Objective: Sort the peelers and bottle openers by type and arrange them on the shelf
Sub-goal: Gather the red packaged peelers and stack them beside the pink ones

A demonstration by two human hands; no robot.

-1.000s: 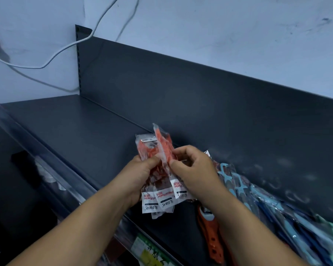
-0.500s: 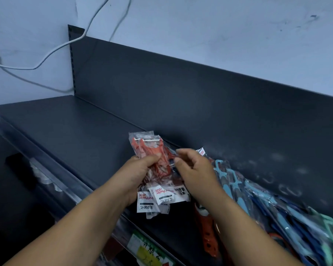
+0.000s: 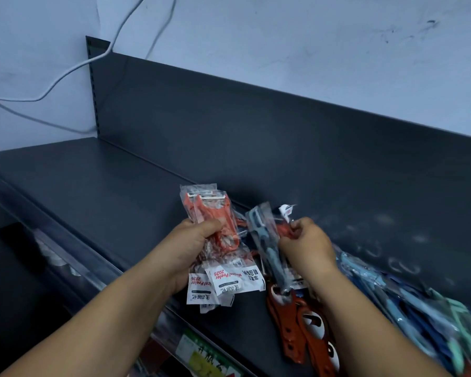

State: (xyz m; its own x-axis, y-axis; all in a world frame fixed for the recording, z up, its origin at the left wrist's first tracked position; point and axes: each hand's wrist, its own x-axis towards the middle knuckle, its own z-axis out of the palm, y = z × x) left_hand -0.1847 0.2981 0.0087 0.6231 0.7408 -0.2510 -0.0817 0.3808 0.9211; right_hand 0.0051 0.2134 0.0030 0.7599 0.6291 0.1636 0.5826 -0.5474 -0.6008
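The left hand (image 3: pixel 193 246) grips bagged orange peelers (image 3: pixel 215 221), heads up, labels down. Just beside it, the right hand (image 3: pixel 306 244) pinches a blue peeler (image 3: pixel 267 246), upright, above the shelf (image 3: pixel 93 186).

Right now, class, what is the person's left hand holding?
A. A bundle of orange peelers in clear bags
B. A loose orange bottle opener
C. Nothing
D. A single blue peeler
A: the left hand grips a bundle of orange peelers in clear bags with white labels, while the right hand holds a blue-grey bagged peeler.
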